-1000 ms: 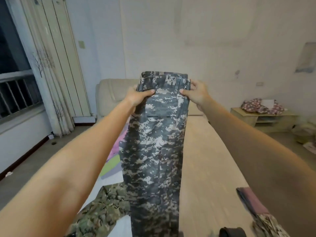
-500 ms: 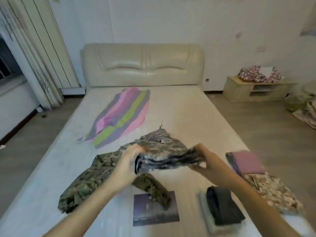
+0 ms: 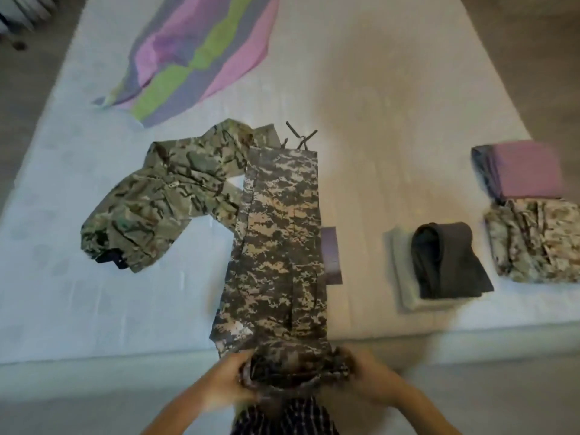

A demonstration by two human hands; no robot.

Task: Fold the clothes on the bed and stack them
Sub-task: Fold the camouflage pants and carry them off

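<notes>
Grey digital-camouflage trousers [image 3: 279, 246] lie lengthwise on the bed [image 3: 392, 105], legs pointing away, drawstrings at the far end. Their waist end hangs over the near edge, bunched between my left hand [image 3: 230, 383] and my right hand [image 3: 368, 376], which grip it from either side. A green camouflage jacket [image 3: 169, 196] lies crumpled to the left, partly under the trousers. A striped pink, green and grey cloth [image 3: 201, 54] is spread at the far left.
On the right side of the bed sit folded stacks: a dark garment on a pale one [image 3: 445, 265], a pink-purple folded piece [image 3: 527, 171] and a floral camouflage piece [image 3: 536, 243]. A purple card [image 3: 332, 255] peeks from under the trousers. Floor runs along both sides.
The trousers, held up in the air a second ago, now lie stretched flat along the bed. My hands have come down to the near edge, and my view has tilted down.
</notes>
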